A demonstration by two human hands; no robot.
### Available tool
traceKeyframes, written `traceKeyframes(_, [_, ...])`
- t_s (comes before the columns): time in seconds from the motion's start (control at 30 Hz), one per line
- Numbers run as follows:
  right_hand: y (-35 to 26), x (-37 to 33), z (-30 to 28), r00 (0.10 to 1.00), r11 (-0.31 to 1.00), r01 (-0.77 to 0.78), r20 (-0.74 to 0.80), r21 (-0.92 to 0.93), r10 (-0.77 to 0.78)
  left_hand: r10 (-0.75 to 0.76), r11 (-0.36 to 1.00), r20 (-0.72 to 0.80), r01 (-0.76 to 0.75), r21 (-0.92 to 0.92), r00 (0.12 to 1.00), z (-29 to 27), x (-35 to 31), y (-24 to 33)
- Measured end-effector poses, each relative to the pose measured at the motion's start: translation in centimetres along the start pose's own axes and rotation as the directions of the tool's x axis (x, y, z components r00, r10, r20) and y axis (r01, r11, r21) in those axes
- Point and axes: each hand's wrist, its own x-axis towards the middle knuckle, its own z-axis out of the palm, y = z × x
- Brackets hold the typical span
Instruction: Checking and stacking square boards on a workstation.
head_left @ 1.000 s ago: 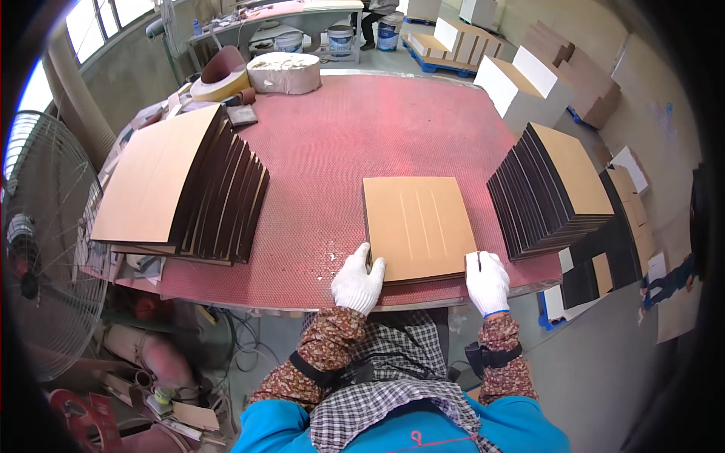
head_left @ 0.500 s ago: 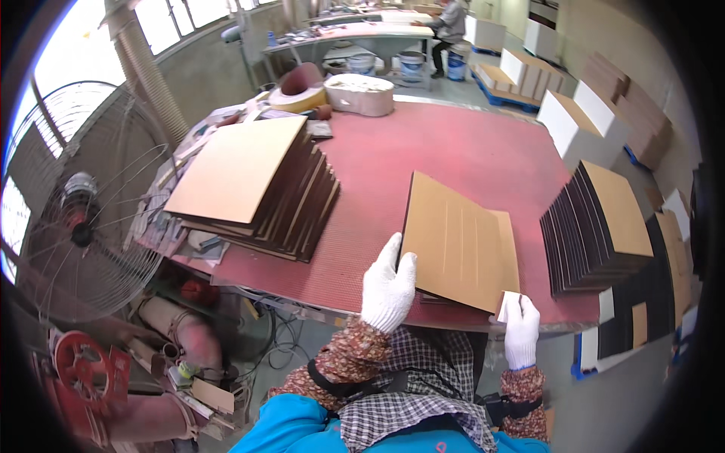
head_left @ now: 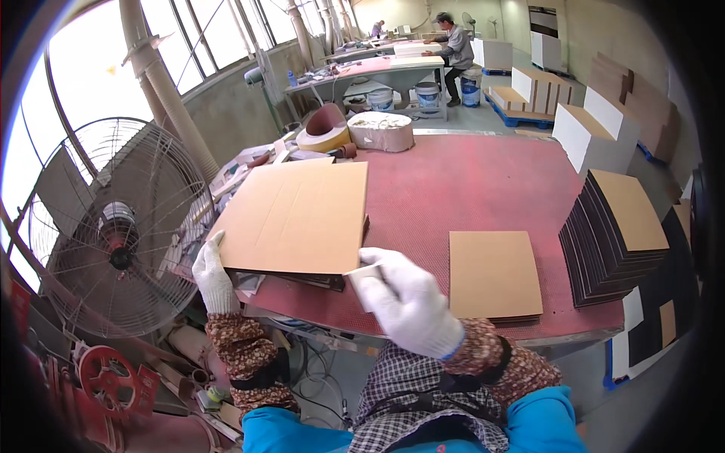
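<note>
A brown flat board (head_left: 294, 219) with faint lines across its face lies over the left stack, covering most of it. My left hand (head_left: 215, 278), in a white knit glove, grips the board's left edge near its front corner. A small pale flat piece (head_left: 365, 281) is pinched in my gloved right hand (head_left: 411, 302), right by the board's front right corner. To the right of that hand, a low pile of brown boards (head_left: 495, 273) lies on the red table (head_left: 453, 181).
A tall dark-edged stack of boards (head_left: 619, 226) stands at the table's right. A large caged fan (head_left: 121, 226) is at the left. Paper rolls (head_left: 325, 132) and a pale oval block (head_left: 380, 131) sit at the back. A person (head_left: 455, 49) works at a farther table.
Both hands have moved left, and the lined board has gone from the table's middle to the left stack. A low pile now shows where the board was. The view has tilted up.
</note>
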Motion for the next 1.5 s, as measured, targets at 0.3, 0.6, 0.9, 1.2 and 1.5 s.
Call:
traceKeyframes(0.3, [3.8, 3.8, 7.0, 0.975, 0.972, 0.222, 0.035, -0.079, -0.220, 0.326, 0.786, -0.159, -0.174, 0.593, 0.932, -1.5, 5.7, -5.0])
traceKeyframes(0.6, [4.7, 4.4, 8.3, 0.968, 0.958, 0.250, 0.057, -0.142, -0.244, 0.095, 0.983, -0.110, -0.075, 0.170, 0.989, -2.0, 8.5, -6.4])
traceKeyframes(0.9, [11.1, -2.9, -3.2, 0.972, 0.570, 0.229, 0.221, -0.789, -0.085, 0.675, 0.731, -0.172, -0.622, 0.281, 0.717, 6.6, -9.0, 0.4])
traceKeyframes(1.2, [10.6, -16.4, -19.9, 0.913, -0.118, -0.052, -0.095, -0.992, 0.396, 0.036, 0.951, 0.756, -0.254, 0.174, 0.653, 22.5, -23.4, -9.1])
traceKeyframes(1.5, [11.4, -15.3, -21.5, 0.887, -0.144, -0.057, -0.116, -0.988, 0.447, 0.102, 0.928, 0.758, -0.336, 0.160, 0.644, 26.9, -26.2, -13.4])
